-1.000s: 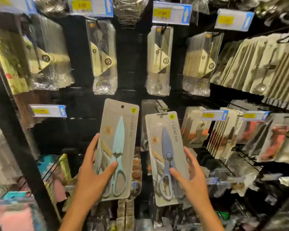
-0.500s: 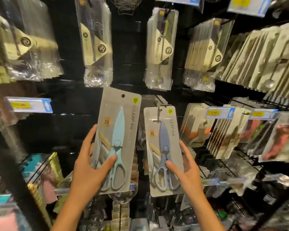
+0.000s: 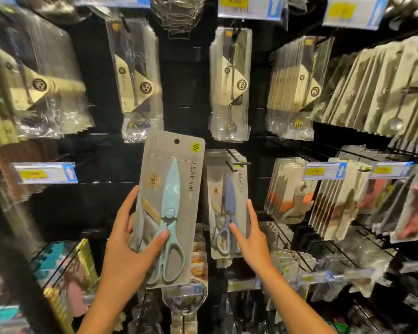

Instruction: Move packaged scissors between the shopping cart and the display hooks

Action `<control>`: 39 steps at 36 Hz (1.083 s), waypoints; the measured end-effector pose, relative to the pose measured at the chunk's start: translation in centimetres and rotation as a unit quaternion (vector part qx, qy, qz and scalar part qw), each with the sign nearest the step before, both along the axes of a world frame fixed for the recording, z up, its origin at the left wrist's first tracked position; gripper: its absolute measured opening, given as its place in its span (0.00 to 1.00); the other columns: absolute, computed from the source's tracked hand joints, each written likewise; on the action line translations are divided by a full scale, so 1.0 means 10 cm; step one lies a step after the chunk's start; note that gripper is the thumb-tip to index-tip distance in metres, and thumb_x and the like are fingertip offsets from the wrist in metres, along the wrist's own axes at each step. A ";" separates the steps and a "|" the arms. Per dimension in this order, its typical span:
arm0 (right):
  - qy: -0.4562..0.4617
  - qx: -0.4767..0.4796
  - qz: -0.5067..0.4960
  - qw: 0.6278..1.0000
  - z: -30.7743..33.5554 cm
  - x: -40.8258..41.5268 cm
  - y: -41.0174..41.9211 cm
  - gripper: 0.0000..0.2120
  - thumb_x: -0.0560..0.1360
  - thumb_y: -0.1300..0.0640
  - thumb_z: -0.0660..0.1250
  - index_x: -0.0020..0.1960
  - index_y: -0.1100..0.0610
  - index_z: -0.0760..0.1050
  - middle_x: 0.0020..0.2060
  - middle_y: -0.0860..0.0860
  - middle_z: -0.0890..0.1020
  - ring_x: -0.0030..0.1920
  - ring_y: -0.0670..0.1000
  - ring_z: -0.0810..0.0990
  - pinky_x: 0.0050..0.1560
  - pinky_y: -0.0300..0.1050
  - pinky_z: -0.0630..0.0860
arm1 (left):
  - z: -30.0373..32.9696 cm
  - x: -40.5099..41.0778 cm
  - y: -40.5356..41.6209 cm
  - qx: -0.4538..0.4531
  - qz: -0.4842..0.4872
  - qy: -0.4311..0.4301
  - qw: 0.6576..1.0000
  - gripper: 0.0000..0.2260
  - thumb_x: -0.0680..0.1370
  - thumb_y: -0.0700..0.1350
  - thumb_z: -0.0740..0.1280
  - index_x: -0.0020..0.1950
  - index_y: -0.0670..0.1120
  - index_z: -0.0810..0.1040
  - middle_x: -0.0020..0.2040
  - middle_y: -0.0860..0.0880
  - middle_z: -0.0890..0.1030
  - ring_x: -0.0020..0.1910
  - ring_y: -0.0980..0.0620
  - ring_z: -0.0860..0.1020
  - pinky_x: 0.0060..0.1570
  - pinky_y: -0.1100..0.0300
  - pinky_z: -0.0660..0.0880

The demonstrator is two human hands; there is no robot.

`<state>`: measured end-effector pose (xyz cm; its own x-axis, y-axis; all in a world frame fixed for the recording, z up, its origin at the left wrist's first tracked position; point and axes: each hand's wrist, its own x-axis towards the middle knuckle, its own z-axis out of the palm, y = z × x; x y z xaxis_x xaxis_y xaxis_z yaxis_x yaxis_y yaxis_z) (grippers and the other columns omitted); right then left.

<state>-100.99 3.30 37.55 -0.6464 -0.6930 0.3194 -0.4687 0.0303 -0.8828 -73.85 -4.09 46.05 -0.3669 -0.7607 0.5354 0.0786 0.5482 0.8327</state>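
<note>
My left hand [image 3: 127, 256] grips a grey card pack of light teal scissors [image 3: 176, 189], thumb across the handles and fingers behind the left edge; the pack's hang hole is free in front of the black panel. To its right a matching pack of blue-grey scissors [image 3: 227, 201] hangs on a black display hook [image 3: 237, 162], in front of several like packs. My right hand [image 3: 253, 239] pinches that pack low down, thumb on its front and fingers along its right edge.
Clear-bagged spoon packs [image 3: 229, 83] hang on the row above, under price tags [image 3: 249, 6]. Rows of carded kitchen tools [image 3: 287, 189] stick out on long hooks at the right. A price tag [image 3: 45, 173] sits on a peg at the left. No cart is in view.
My right hand has pushed the blue-grey pack up and back so that it now hangs on the hook. My left hand has raised the teal pack slightly.
</note>
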 end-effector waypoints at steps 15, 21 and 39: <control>0.024 -0.023 -0.066 0.997 -0.05 0.01 -0.08 0.30 0.79 0.46 0.67 0.78 0.40 0.59 0.72 0.45 0.69 0.71 0.47 0.71 0.70 0.52 0.72 | -0.04 0.08 0.00 -0.003 0.007 -0.001 1.000 0.42 0.71 0.41 0.76 0.75 0.69 0.61 0.62 0.67 0.78 0.61 0.62 0.79 0.52 0.68 0.79; 0.007 -0.105 0.108 0.989 0.44 0.51 0.17 0.24 0.81 0.56 0.66 0.75 0.44 0.65 0.59 0.42 0.81 0.60 0.42 0.80 0.63 0.39 0.76 | -0.14 0.00 0.06 0.000 -0.007 0.009 1.000 0.42 0.71 0.39 0.76 0.75 0.68 0.61 0.64 0.61 0.79 0.61 0.60 0.80 0.55 0.62 0.80; -0.052 -0.125 0.098 0.986 0.39 0.73 0.50 0.28 0.81 0.63 0.65 0.76 0.42 0.65 0.49 0.54 0.85 0.54 0.54 0.85 0.58 0.59 0.81 | -0.49 -0.34 0.18 0.034 -0.109 -0.022 0.993 0.47 0.69 0.40 0.79 0.75 0.71 0.58 0.71 0.54 0.74 0.63 0.56 0.79 0.56 0.65 0.79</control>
<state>-93.66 8.25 41.46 -0.5458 -0.7157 0.4358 -0.3502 -0.2776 -0.8946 -77.21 -2.32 41.16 -0.5490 -0.6942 0.4656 0.1528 0.4644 0.8724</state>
